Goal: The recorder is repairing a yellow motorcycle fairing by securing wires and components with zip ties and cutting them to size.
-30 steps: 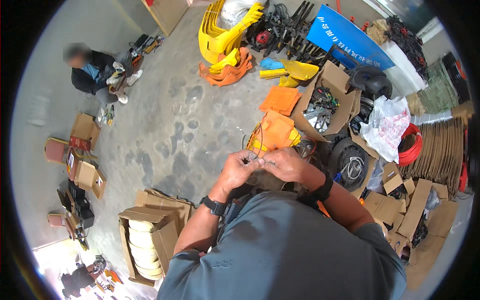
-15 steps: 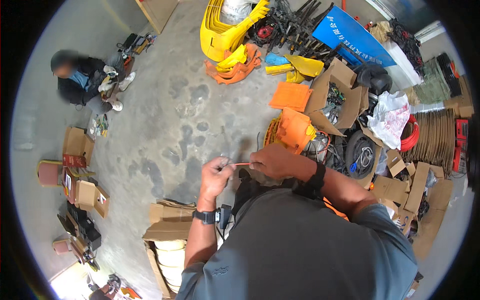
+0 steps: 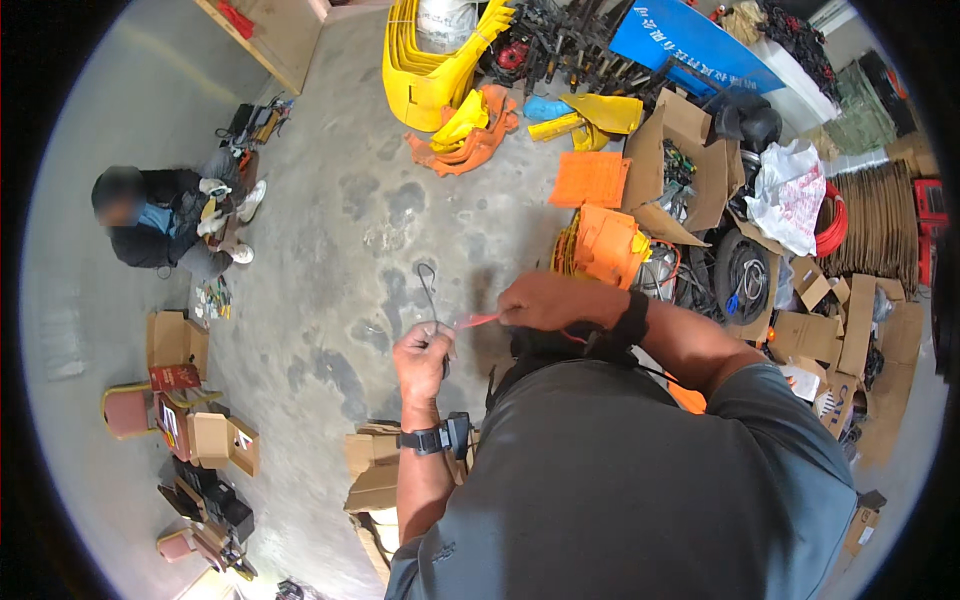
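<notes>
Parts carton [image 3: 645, 165]: landmark; flaps spread, probably for easy reach to small parts [image 3: 678, 182] inside.

Left hand [image 3: 419, 355]: well apart from parts carton, to its lower left. Pinched tight on dark cable [image 3: 427, 285], with loop standing free above; likely gripped below the loop to leave it clear.

Right hand [image 3: 545, 300]: lower left of parts carton, closer than left hand. Closed on one end of red strand [image 3: 477, 321], back of hand uppermost; a pinch suited, by judgement, to so thin a piece.

Red strand: between both hands, lower left of parts carton; blurred. Cannot tell whether touching left hand or dark cable.

Orange sheets [image 3: 588, 180]: just left of parts carton; piled flat, presumably for likeness of shape.

Orange panels [image 3: 610, 245]: just off lower left corner of parts carton; stacked.

White plastic bag [image 3: 785, 195]: right of parts carton.

Red coil [image 3: 832, 225]: farther right of parts carton; wound in a ring, seemingly against tangling.

Yellow curved panels [image 3: 420, 95]: upper left of parts carton, well apart; nested, apparently for economy of floor.

Seated person [image 3: 160, 215]: far left of parts carton.
</notes>
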Demonstrator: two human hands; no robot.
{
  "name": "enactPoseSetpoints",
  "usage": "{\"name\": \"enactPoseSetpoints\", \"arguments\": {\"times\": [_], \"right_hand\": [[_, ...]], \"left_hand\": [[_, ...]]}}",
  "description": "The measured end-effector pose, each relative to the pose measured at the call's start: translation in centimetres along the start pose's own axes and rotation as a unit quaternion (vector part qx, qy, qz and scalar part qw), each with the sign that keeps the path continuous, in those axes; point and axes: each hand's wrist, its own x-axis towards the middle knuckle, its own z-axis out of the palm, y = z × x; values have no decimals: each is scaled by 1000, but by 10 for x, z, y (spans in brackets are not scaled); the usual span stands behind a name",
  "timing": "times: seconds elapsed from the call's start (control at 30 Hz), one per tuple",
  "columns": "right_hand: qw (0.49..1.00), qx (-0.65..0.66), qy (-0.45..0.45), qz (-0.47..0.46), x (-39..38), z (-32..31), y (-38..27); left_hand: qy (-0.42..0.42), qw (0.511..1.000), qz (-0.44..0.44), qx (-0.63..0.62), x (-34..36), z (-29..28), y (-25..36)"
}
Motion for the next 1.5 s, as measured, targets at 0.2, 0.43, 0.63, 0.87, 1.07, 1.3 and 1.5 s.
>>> {"name": "enactPoseSetpoints", "arguments": {"times": [0.2, 0.43, 0.63, 0.87, 1.07, 1.3, 1.5], "right_hand": [[987, 38, 85, 133, 6, -43, 89], [935, 54, 289, 196, 41, -58, 213], [836, 316, 269, 360, 96, -105, 234], [735, 423, 378, 371, 160, -155, 259], [799, 327, 346, 367, 219, -139, 357], [803, 343, 311, 375, 300, -57, 511], [885, 110, 263, 369, 340, 18, 632]], "left_hand": [[55, 997, -40, 36, 70, -34, 39], [29, 989, -90, 114, 202, -37, 51], [-92, 977, 41, 190, 315, -19, 27], [-236, 908, 17, 346, 417, 34, -14], [-307, 817, 62, 484, 504, 69, -120], [-370, 783, -2, 500, 594, 108, -305], [-371, 797, -62, 473, 659, 131, -415]]}}
